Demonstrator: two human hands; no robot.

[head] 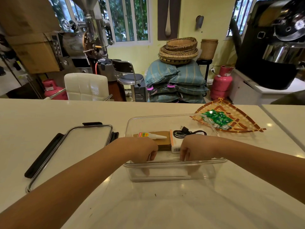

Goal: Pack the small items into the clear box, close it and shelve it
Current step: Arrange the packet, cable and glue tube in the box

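Note:
The clear box stands open on the white counter in front of me. Inside lie a brown card stack with a white glue tube on it, a white block and a coiled black cable. My left hand and my right hand both reach down inside the near wall. Each pinches one end of a thin white flat item held on edge between them; its details are blurred by the plastic. The box's lid, clear with black clips, lies flat to the left.
A woven tray holding several green packets sits on the counter at the box's far right corner. Beyond the counter's far edge are a white chair, a stool, stacked sacks, pink gas cylinders and roasting machines.

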